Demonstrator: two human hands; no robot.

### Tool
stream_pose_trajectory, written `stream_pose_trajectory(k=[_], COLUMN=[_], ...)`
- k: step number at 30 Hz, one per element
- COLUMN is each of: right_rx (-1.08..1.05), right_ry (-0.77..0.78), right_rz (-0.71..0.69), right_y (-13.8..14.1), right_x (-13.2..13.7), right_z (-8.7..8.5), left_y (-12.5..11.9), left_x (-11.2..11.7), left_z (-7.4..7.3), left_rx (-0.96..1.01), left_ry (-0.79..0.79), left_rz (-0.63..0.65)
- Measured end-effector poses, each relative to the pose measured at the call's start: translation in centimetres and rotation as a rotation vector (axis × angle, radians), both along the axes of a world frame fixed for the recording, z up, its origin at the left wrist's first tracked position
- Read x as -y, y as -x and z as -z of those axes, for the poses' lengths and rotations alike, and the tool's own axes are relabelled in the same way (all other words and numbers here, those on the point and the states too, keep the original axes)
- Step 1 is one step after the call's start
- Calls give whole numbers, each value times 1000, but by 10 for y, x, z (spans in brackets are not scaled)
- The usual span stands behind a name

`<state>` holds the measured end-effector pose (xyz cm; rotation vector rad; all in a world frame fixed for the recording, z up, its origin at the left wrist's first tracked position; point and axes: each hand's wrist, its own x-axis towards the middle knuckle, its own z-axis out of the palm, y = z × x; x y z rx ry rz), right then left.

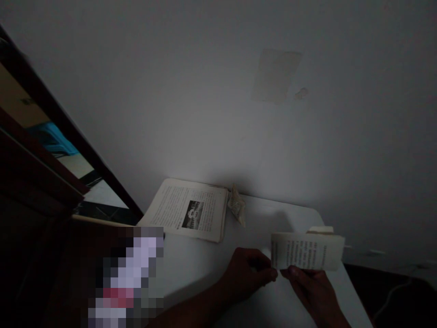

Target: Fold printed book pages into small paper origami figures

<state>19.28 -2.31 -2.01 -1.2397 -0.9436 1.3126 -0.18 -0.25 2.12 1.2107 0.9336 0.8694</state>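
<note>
The folded paper point(307, 250) is pale, with lines of small print. It stands on its long edge above the right side of the white table point(205, 264).

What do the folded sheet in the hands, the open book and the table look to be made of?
Folded sheet: thin matt paper, off-white, with printed lines and a crisp fold.
Book: matt paper pages; print, a photo and stacked page edges show.
Table: smooth white top, perhaps plastic or laminate; the dim light leaves it open.
</note>
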Motion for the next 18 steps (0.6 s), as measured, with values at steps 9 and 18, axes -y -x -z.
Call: stream_pose_trajectory(k=[9,18], right_rx=[-21,45], right_ry=[29,-16], right_rz=[-36,8], right_y=[3,12], right_x=[0,4], right_z=[-1,-11], left_y=[2,2], left_x=[2,1], left_z=[-4,0], left_rx=[-128,-77], left_ry=[-148,-127], left_rz=[6,40])
